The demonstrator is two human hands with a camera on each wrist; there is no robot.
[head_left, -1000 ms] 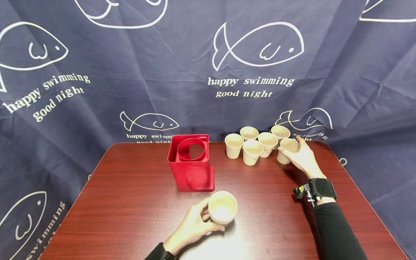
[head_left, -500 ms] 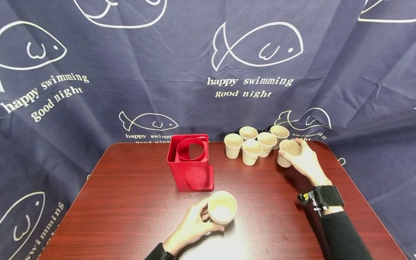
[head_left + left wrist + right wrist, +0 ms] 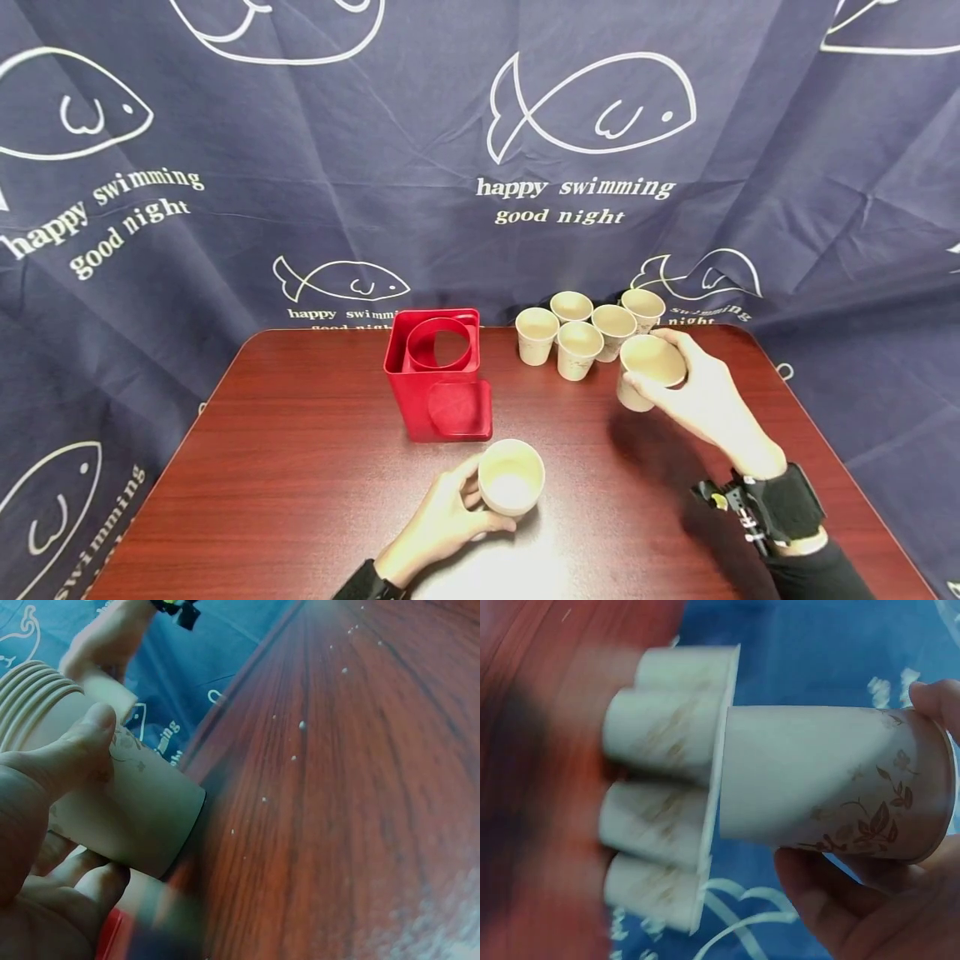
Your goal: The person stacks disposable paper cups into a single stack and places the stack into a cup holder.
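Step in hand, judging by pose: gathering cups. Your right hand (image 3: 697, 396), fingers wrapped round single paper cup (image 3: 649, 371), holds it above counter (image 3: 300, 467). Your left hand (image 3: 442, 525) grips nested cup stack (image 3: 512, 477) near red holder (image 3: 440, 377). Next: align cup over stack, seat squarely.

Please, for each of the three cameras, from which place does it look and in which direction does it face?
Head: sits above the table, looking forward and down; shows the left hand gripping a cup stack, the right hand holding a single cup, and the red holder.
Left wrist: sits beside the left hand, looking along the tabletop; thumb and fingers hold the cup stack.
Right wrist: sits behind the right hand, looking toward the five standing cups; fingers hold the single cup.
Shared: head and left wrist views both show the cup stack.
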